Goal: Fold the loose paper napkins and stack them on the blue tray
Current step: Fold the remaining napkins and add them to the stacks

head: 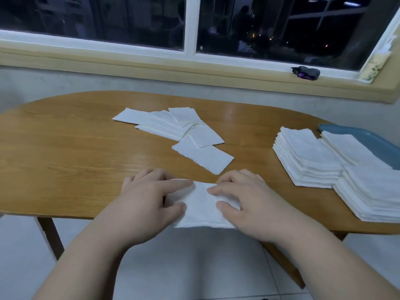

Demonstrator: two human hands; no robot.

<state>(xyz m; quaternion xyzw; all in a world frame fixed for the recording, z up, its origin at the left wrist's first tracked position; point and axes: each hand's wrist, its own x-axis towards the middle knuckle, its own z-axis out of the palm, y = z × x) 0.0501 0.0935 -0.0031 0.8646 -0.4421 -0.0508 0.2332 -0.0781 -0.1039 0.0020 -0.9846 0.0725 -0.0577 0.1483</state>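
Well left of the blue tray [365,140], the left hand [149,198] and right hand [244,199] are pressing spread fingers on a napkin [201,210] overhanging the table [65,148] edge, risking it slipping off.

One white paper napkin [201,204] lies flat at the near edge of the table [75,148], creased, its near border slightly overhanging the rim. Farther back, mid-table, the loose napkins [171,124] lie in a scattered, overlapping heap of white rectangles at differing angles. A single rectangular napkin [203,159] lies skewed at the heap's near end, its far corner under a neighbour. At the right two thick stacks of folded napkins touch side by side: the left stack [307,156] and the near stack [372,191], both slightly fanned. The blue tray [368,139] shows behind them, mostly covered; whether both stacks rest on it cannot be told
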